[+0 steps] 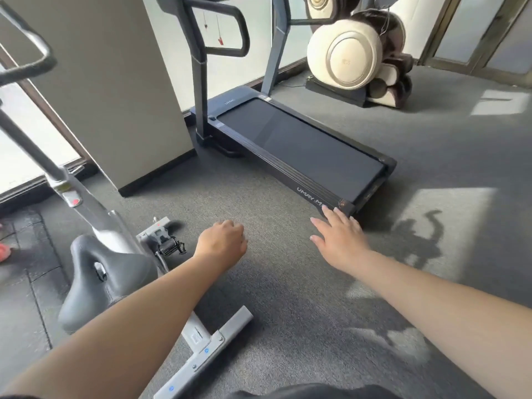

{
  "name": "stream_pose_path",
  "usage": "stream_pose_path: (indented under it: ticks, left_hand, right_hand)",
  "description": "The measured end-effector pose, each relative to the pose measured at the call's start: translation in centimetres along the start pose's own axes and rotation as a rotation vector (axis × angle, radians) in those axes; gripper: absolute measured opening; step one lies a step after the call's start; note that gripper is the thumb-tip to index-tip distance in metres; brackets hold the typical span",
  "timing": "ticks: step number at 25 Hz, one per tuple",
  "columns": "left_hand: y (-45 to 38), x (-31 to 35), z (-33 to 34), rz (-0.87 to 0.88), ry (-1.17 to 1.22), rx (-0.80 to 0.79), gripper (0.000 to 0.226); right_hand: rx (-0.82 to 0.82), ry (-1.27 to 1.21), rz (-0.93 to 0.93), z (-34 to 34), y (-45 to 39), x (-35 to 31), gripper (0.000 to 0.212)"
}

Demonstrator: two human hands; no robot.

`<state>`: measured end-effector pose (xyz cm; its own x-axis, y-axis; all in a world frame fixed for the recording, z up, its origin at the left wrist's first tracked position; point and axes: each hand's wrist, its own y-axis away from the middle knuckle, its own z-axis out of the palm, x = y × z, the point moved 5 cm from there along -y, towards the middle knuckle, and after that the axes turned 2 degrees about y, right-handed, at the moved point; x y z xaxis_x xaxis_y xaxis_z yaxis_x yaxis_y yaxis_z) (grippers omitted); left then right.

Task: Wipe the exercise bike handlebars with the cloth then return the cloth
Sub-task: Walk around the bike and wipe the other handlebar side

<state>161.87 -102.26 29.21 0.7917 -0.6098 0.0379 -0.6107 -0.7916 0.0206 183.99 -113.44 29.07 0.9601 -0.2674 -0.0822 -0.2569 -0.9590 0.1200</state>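
Note:
The exercise bike stands at the left, with its grey saddle (106, 272) near my left forearm and its dark padded handlebars (31, 57) up in the top left corner. My left hand (221, 243) hovers over the carpet with the fingers curled in and nothing visible in it. My right hand (338, 237) is stretched out flat, fingers apart, empty, just short of the treadmill's rear corner. No cloth is in view.
A black treadmill (299, 145) lies ahead on the grey carpet, its uprights rising at the top centre. A cream massage chair (351, 53) stands at the back right. A beige pillar (115, 90) rises between bike and treadmill. The bike's rear foot bar (201, 358) crosses the floor below my left arm.

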Motion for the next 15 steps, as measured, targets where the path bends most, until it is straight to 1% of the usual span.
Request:
stream_pose_path:
  ticks: [3,6,8,12,15]
  left_hand:
    - [-2.1,-1.3,-0.1,-0.070,0.039,0.011,0.030]
    - [-3.9,-3.8,0.5,-0.132,0.071,-0.016,0.028]
    - [-5.8,-6.0,0.9,-0.144,0.068,-0.016,0.032]
    - [-11.6,-10.9,-0.9,-0.180,0.057,0.068,0.041]
    - [-16.0,-14.4,-2.8,-0.281,0.142,0.118,0.050]
  right_hand:
    - [-0.024,0.028,-0.103,0.1,-5.2,-0.1,0.050]
    - [-0.054,0.032,-0.184,0.1,-10.3,-2.0,0.047]
    - [-0.053,0.036,-0.239,-0.5,-13.9,-3.8,0.046]
    - [-0.025,0.016,-0.273,-2.8,-22.2,-7.3,0.047]
    - [0.006,0.028,-0.301,-4.9,-27.5,-9.4,0.047]
